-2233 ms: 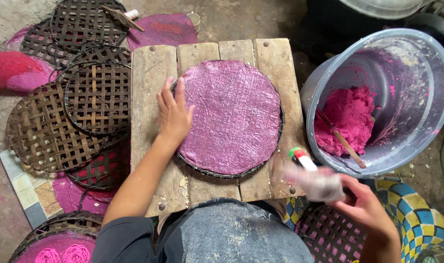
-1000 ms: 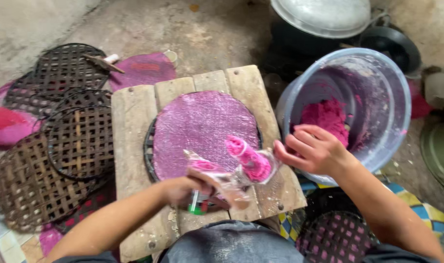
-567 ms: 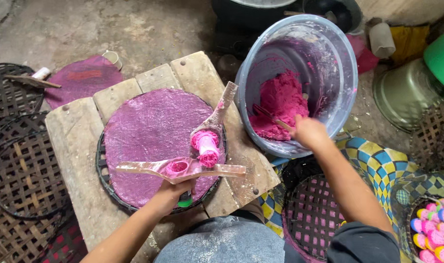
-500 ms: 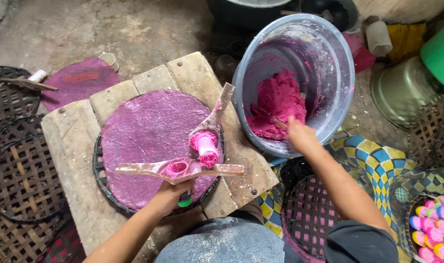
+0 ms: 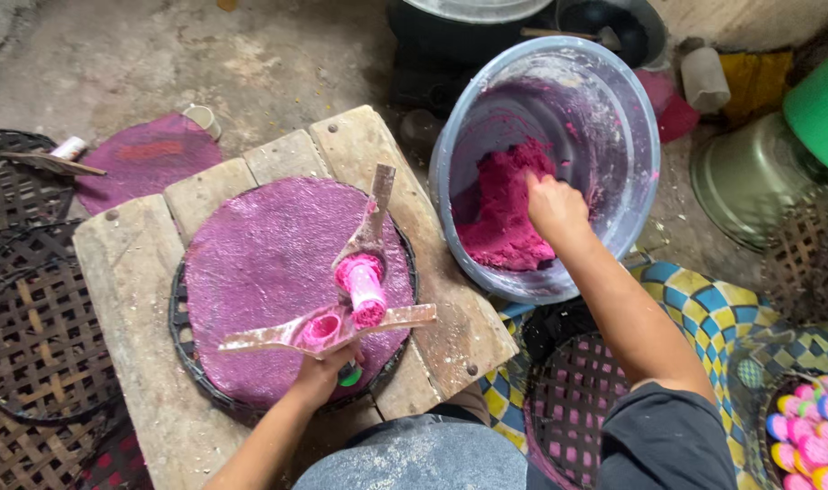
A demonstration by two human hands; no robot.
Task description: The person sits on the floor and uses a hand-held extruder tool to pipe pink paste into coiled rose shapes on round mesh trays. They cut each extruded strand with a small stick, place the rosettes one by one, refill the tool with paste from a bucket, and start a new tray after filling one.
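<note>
Now left hand [image 5: 321, 377] grips pink-stained wooden press [image 5: 341, 304]; right hand [image 5: 556, 207] grabs magenta dough [image 5: 500, 213].

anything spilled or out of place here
Nothing stands out. The left hand holds the open wooden press over the purple mat; the right hand is in the tub of pink dough.

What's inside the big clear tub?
The tub holds a heap of bright pink dough, with pink smears up its walls. The right hand is pressed into the heap, so the fingertips and the dough beneath them are hidden.
</note>
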